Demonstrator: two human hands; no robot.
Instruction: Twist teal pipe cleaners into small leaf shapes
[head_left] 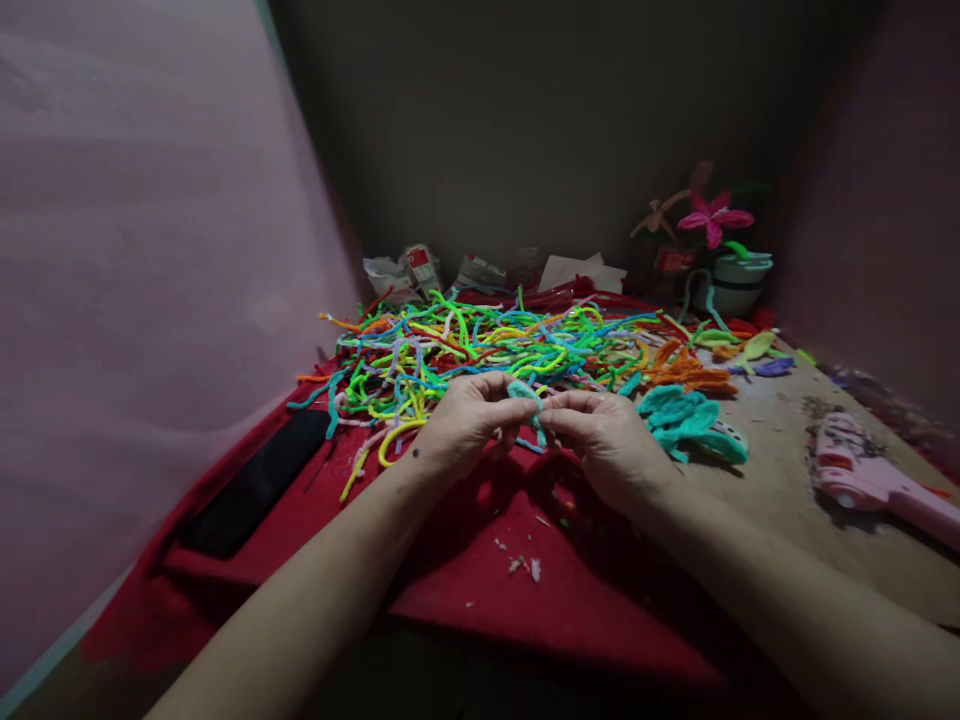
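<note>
Over the front of the red cloth, both hands meet at a light turquoise pipe cleaner (524, 391) bent into a small loop, with an end hanging below. My left hand (474, 412) pinches the loop between thumb and fingers. From the other side, my right hand (589, 425) pinches the same piece with its fingertips. Behind them spreads a big tangled heap of coloured pipe cleaners (465, 345). Right of my right hand lies a pile of turquoise pipe-cleaner petals (682, 415), with orange pipe-cleaner petals (686, 370) just behind.
A black phone (259, 485) lies at the left on the red cloth (555, 620). A pink glue gun (862, 470) rests at the right on a tan board (780, 520). At the back right stands a pot (741, 280) with a pink pipe-cleaner flower (715, 217). Small packets (421, 268) line the back.
</note>
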